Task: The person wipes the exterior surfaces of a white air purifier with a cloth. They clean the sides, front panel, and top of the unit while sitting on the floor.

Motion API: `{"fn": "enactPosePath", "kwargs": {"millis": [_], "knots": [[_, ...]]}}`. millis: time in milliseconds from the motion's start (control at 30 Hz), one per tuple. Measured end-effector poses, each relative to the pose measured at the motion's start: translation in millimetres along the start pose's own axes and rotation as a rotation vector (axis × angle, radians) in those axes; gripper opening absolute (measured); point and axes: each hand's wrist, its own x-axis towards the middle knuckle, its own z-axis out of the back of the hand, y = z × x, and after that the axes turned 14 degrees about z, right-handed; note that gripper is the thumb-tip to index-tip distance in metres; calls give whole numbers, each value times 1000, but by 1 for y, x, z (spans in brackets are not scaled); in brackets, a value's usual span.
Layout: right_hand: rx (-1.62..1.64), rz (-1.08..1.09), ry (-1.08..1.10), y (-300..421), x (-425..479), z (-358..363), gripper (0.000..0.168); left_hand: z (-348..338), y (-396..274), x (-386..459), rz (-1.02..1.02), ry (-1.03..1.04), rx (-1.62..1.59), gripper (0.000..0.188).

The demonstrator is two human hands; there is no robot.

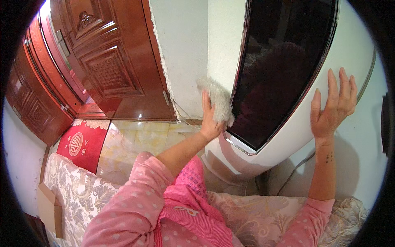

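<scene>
A fluffy pale grey cloth (217,100) is in my left hand (211,125), held against the left edge of a dark glossy panel (277,80). The panel is the front of a tall white rounded cabinet (293,139), which looks like a floor-standing air conditioner. A silver trim strip (239,143) runs along the panel's lower end, just below my left hand. On the right, my right hand (334,108) is raised at the cabinet's curved white side, its fingers apart and holding nothing. Whether its palm touches the cabinet is hard to tell.
A patterned fabric cover (80,191) lies over the seat around me, with a cardboard piece (49,210) at its left. Beyond are a red doormat (81,145) and a partly open brown door (114,68). A cable (296,173) hangs behind the cabinet by the wall.
</scene>
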Motion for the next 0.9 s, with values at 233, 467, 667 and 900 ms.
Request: {"fn": "enactPosePath", "kwargs": {"millis": [233,467,667,900], "knots": [[20,-13,16,1,0,2,47,-7,7,-65,219,54,-292,63],[9,-28,23,2,-1,3,50,72,-92,119,-168,-144,-271,66],[-23,-25,41,2,-2,2,49,92,-133,168,-382,-268,-182,52],[-18,-24,20,3,-1,-1,48,42,-30,33,-405,-75,32,60]]}}
